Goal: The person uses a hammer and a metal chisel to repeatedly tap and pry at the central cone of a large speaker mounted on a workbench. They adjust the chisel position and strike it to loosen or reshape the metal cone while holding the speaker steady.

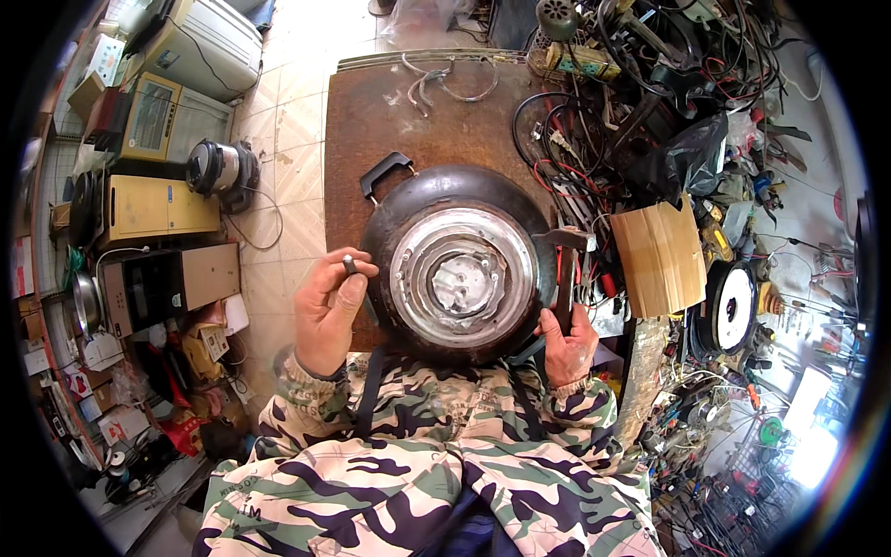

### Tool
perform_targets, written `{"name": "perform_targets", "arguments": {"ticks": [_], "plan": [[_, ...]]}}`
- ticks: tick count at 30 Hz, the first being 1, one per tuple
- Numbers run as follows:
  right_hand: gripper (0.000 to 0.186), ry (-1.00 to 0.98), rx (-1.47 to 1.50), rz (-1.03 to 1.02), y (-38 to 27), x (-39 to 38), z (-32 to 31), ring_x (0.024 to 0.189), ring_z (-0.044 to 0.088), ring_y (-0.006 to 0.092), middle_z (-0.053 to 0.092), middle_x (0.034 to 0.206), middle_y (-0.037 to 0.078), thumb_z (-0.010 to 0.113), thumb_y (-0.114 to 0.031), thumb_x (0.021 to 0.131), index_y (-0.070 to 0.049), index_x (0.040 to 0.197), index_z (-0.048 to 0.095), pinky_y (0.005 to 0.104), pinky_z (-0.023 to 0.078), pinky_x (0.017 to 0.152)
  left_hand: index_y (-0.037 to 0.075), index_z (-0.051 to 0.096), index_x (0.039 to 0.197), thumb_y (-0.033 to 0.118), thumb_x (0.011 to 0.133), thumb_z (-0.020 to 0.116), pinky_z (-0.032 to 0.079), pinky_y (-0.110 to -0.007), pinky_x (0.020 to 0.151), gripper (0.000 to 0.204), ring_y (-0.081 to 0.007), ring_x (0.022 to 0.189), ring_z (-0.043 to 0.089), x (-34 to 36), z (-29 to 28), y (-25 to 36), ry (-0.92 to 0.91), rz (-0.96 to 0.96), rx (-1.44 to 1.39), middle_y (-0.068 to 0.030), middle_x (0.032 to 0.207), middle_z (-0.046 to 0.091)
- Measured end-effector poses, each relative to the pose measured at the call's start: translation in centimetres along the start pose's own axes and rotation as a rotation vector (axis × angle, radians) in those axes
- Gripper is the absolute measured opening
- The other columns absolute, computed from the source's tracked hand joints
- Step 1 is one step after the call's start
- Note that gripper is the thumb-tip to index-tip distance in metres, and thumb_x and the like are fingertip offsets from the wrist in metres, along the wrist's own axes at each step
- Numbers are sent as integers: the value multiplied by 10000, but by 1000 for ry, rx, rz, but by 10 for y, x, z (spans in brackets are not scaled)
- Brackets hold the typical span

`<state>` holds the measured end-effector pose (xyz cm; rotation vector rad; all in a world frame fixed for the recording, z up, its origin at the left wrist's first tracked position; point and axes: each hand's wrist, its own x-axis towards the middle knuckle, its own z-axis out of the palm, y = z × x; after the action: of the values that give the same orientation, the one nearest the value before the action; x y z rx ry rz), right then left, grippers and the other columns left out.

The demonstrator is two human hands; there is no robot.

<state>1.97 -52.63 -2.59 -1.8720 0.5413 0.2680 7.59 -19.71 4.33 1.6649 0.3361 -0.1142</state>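
Observation:
In front of me a round black pan [399, 218] lies on a brown worktable, its underside up. At its centre is a silvery metal ring assembly [413, 302] with a rough, pale disc [464, 283] inside. My left hand [329, 306], at the pan's left rim, pinches a short dark peg-like piece [350, 266] with a light tip between thumb and fingers. My right hand [567, 348] is closed round the handle of a hammer [565, 292], which stands beside the pan's right rim with its head away from me. A black side handle [385, 172] sticks out at the pan's far left.
Curved metal tubes [445, 84] lie at the worktable's [371, 111] far end. Tangled cables [557, 139] and tools crowd its right side, near a cardboard piece [657, 260]. An electric cooker [223, 172] stands on the tiled floor at left, beside several cabinet-like appliances [153, 204].

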Motion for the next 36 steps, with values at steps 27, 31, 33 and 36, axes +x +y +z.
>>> {"name": "perform_targets", "arguments": {"ticks": [27, 31, 33, 36], "plan": [[461, -389, 135, -201, 23, 178, 13, 990, 581, 113, 678, 1094, 12, 716, -273, 1056, 27, 1402, 656, 288, 482, 929, 145, 558, 1494, 456, 1120, 601, 452, -420, 1127, 489, -214, 1331, 617, -74, 37, -179, 973, -183, -825, -105, 1395, 693], [483, -448, 154, -142, 35, 178, 18, 1121, 631, 156, 716, 1246, 78, 698, -250, 1055, 42, 1435, 639, 326, 484, 1039, 39, 549, 1482, 427, 1129, 592, 493, -435, 1154, 527, -281, 1304, 643, -64, 56, -189, 1095, -90, -661, -201, 1385, 693], [494, -472, 83, -159, 29, 175, 12, 1148, 631, 162, 713, 1277, 89, 696, -255, 1055, 45, 1443, 633, 330, 480, 1054, -14, 550, 1472, 374, 1137, 585, 501, -427, 1148, 514, -301, 1253, 673, -54, 63, -183, 1071, -50, -632, -230, 1352, 707], [507, -498, 52, -165, 26, 163, 10, 1192, 631, 175, 708, 1315, 105, 695, -264, 1054, 48, 1449, 629, 339, 477, 1074, -29, 560, 1471, 332, 1142, 572, 524, -406, 1107, 489, -283, 1209, 694, -54, 44, -192, 1044, -63, -650, -224, 1313, 727]]}}
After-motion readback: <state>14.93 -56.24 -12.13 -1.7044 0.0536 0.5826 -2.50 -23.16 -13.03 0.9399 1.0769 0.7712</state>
